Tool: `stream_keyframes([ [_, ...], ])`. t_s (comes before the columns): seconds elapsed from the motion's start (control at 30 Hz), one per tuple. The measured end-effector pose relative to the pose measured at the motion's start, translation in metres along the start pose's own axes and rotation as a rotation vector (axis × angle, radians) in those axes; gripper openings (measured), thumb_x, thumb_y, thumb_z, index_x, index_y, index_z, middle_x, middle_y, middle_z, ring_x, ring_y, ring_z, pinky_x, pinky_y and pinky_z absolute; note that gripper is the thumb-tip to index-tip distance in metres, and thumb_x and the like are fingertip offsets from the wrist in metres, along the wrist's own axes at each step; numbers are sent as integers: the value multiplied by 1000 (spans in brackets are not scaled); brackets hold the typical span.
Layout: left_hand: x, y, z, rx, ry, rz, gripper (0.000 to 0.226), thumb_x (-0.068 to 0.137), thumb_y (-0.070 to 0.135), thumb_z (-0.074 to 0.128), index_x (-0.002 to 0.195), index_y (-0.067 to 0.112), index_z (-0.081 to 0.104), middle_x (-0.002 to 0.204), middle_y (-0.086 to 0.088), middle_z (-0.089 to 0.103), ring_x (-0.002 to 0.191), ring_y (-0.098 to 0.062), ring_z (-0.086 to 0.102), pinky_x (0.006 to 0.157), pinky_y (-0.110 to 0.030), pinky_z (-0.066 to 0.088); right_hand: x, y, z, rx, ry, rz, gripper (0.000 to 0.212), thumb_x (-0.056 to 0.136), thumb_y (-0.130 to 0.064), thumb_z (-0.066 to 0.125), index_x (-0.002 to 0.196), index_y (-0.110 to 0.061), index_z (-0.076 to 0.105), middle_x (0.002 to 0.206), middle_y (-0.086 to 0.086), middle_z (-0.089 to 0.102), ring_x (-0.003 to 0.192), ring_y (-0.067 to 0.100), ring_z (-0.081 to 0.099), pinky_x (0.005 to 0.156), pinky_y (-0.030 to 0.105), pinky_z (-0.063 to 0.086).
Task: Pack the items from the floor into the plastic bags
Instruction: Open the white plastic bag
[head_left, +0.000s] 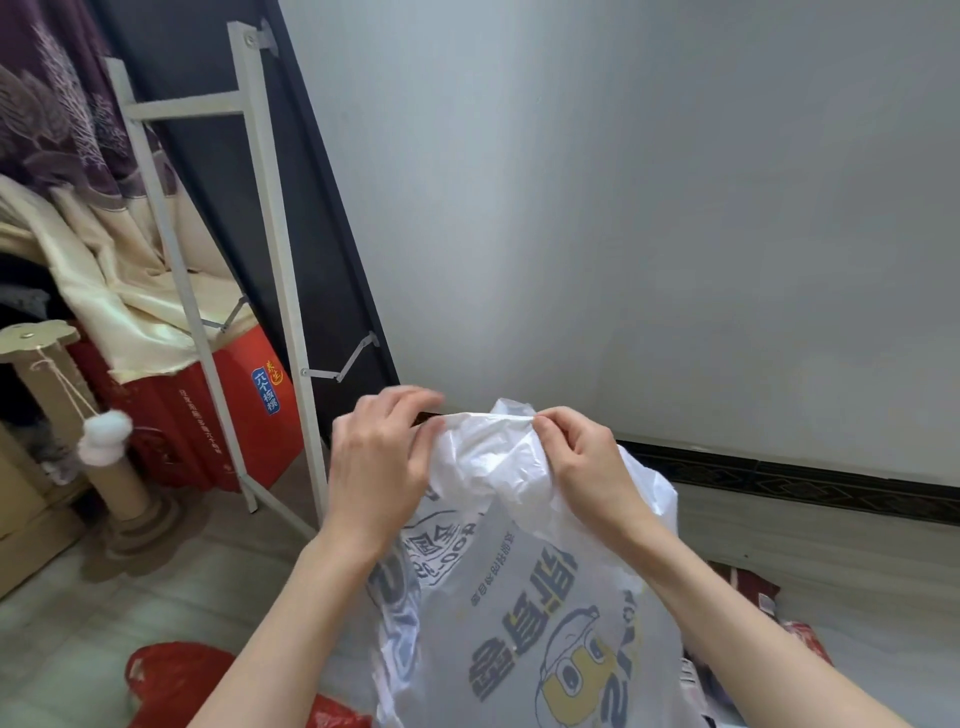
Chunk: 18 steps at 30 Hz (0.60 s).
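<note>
A white plastic bag (524, 597) with blue writing and a yellow cartoon print hangs in front of me, held up off the floor. My left hand (379, 467) grips its crumpled top edge on the left. My right hand (582, 462) pinches the top on the right, fingers closed on the plastic. A red plastic bag (176, 675) lies on the floor at the lower left. Red snack packets (753, 592) lie on the floor at the lower right, partly hidden behind the white bag and my right forearm.
A white metal folding frame (270, 260) leans against a dark panel by the grey wall. A red carton (249, 415) stands behind it under cream cloth. A cardboard cat scratching post (109, 467) with a white pom-pom is at the left.
</note>
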<state>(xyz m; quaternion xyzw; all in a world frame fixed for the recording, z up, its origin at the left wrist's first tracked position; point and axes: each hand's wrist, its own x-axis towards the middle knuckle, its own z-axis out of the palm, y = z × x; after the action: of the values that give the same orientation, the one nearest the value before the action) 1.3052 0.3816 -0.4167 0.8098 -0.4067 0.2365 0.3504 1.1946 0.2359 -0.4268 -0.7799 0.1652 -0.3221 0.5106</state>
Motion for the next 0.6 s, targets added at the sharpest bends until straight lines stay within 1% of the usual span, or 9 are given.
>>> stream_keyframes([
  [0.03, 0, 9, -1, -41, 7, 118, 35, 88, 39, 49, 116, 19, 58, 117, 4, 59, 109, -16, 52, 91, -30, 33, 1, 0, -2, 30, 8, 18, 24, 94, -12, 48, 74, -2, 56, 53, -12, 38, 49, 2, 34, 51, 16, 29],
  [0.1, -5, 25, 3, -136, -154, 341, 62, 80, 54, 52, 130, 19, 42, 132, 2, 50, 122, -10, 43, 102, -27, 29, 1, -2, -7, 88, 1, 39, 23, 95, -11, 47, 76, -7, 59, 52, -13, 40, 48, 0, 34, 50, 14, 30],
  [0.17, -12, 32, 13, -141, -319, 447, 83, 70, 62, 58, 136, 19, 31, 139, 2, 43, 126, -10, 37, 105, -27, 27, 0, -4, -11, 141, -6, 56, 23, 95, -11, 46, 79, -9, 62, 61, -5, 48, 55, 0, 40, 54, 13, 34],
  [0.2, -15, 31, 17, -134, -344, 459, 84, 70, 62, 58, 136, 19, 29, 139, 2, 41, 124, -11, 38, 104, -27, 29, -1, -4, -13, 167, -7, 74, 24, 95, -12, 46, 79, -10, 63, 67, 0, 52, 62, 4, 44, 59, 15, 37],
  [0.27, -18, 27, 21, -127, -314, 445, 71, 75, 56, 55, 131, 20, 32, 132, 4, 39, 116, -13, 42, 97, -26, 34, -2, -5, -16, 227, -28, 129, 24, 95, -15, 48, 79, -10, 64, 74, 7, 56, 71, 13, 48, 68, 24, 40],
  [0.33, -18, 26, 21, -142, -286, 436, 51, 82, 43, 54, 124, 21, 35, 120, 2, 41, 103, -16, 47, 88, -27, 41, -3, -5, -18, 269, -65, 180, 22, 94, -16, 50, 79, -10, 66, 76, 8, 59, 73, 17, 51, 70, 31, 41],
  [0.47, -23, 26, 21, -107, -246, 414, 38, 77, 2, 63, 106, 19, 46, 97, -4, 52, 77, -15, 49, 63, -30, 49, -6, -2, -20, 135, -76, 124, 19, 91, -12, 54, 79, -18, 67, 79, -3, 67, 77, 9, 60, 73, 21, 47],
  [0.53, -22, 24, 20, -86, -238, 344, 25, 79, 4, 57, 98, 20, 50, 90, -3, 54, 68, -18, 52, 54, -33, 50, -7, 1, -22, 5, -46, 32, 19, 90, -13, 55, 79, -25, 65, 82, -9, 67, 83, 10, 63, 79, 26, 50],
  [0.6, -18, 19, 18, -55, -213, 252, 12, 81, 15, 52, 92, 19, 53, 82, -4, 56, 61, -23, 56, 49, -34, 49, -9, 3, -25, -114, -11, -88, 8, 87, -21, 60, 82, -25, 64, 86, -13, 64, 85, 8, 62, 82, 30, 51],
])
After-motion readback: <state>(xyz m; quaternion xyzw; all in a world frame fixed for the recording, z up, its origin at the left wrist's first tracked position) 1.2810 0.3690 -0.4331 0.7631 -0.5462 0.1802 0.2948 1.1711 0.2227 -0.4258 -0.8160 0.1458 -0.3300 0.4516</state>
